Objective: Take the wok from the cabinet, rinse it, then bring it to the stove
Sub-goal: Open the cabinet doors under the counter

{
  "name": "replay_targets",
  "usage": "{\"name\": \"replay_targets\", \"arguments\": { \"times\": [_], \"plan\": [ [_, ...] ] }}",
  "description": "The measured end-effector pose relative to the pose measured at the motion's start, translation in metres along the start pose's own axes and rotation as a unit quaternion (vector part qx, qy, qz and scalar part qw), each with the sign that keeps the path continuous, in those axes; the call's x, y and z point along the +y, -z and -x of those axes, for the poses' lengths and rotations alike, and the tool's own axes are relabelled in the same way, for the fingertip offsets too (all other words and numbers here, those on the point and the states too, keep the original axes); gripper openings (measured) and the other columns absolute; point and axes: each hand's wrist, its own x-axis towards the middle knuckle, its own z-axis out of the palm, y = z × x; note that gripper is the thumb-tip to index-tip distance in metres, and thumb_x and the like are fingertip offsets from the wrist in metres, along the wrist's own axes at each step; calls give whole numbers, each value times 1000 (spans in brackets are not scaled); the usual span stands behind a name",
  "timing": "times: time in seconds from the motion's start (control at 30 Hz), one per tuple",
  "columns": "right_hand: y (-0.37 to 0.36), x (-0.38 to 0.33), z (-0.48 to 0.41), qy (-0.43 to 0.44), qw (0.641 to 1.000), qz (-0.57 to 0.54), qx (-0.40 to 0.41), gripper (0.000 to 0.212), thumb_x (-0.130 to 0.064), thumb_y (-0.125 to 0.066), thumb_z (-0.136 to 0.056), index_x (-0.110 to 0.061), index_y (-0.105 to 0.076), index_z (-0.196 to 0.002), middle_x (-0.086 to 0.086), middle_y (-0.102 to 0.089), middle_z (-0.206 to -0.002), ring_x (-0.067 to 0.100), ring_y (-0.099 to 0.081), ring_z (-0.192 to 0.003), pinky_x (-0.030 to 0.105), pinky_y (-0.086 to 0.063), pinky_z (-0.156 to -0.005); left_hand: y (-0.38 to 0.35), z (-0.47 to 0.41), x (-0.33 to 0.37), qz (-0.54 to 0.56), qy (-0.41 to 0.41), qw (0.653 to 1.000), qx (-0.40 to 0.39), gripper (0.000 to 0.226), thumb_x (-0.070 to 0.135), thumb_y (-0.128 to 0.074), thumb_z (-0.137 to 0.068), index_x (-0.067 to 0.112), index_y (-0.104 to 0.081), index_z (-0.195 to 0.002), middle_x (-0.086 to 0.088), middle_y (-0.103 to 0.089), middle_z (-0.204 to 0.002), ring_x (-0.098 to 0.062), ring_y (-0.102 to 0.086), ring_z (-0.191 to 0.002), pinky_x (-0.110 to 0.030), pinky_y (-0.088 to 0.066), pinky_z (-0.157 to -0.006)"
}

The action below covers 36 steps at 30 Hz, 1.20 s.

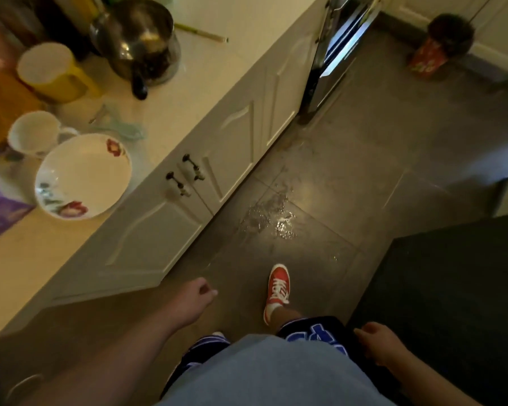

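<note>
No wok shows in the head view. White base cabinets (165,227) run under the counter on the left, their doors closed, with two dark handles (185,174) side by side. My left hand (198,294) hangs low in front of the cabinets, fingers loosely curled, holding nothing. My right hand (376,341) is by my hip near the dark mat, also with nothing in it. My right foot in a red shoe (276,288) is stepping forward on the grey tile floor.
On the counter (206,80) stand a steel pot (141,39), a yellow jug (50,71), a white mug (34,133) and a flowered bowl (82,175). Water lies spilled on the floor (273,215). A dark mat (452,303) is at right, an oven (338,45) ahead, a red container (431,57) beyond.
</note>
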Motion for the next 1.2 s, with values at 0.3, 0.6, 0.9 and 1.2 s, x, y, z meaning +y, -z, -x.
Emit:
{"name": "replay_targets", "arguments": {
  "times": [0.3, 0.6, 0.9, 1.2],
  "plan": [
    [32, -207, -28, 251, 962, 105, 0, 13, -39, -59, -95, -28, -61, -90, -5, -65, -88, 9, -64, -78, 24, -50, -63, 27, -79, 91, 77, -48, 981, 173, 33, 38, -63, -91, 34, -55, -123, 11, -58, -117, -2, -55, -100, -16, -41, -74],
    [-42, -369, -65, 389, 919, 45, -55, 14, -38, -58, -97, -27, -62, -104, -6, -64, -92, 6, -63, -78, 18, -48, -60, 82, -186, 78, 119, -11, 947, 298, 57, 40, -61, -91, 33, -37, -141, 1, -48, -144, -15, -49, -125, -26, -44, -83],
    [-116, -453, -70, 556, 828, -75, -9, 42, -18, -67, -92, -25, -57, -132, -15, -58, -123, 5, -58, -112, 26, -55, -86, 80, -209, 35, 23, -86, 946, 311, 54, 41, -62, -89, 29, -44, -138, 2, -53, -137, -14, -48, -126, -25, -38, -90],
    [-140, -466, -85, 597, 800, -41, -25, 55, 2, -60, -89, -25, -52, -136, -15, -53, -124, -2, -46, -116, 33, -49, -102, 69, -214, 30, 104, -139, 924, 340, 61, 40, -62, -84, 41, -33, -138, 18, -45, -131, 6, -39, -113, -7, -33, -84]
  ]
}}
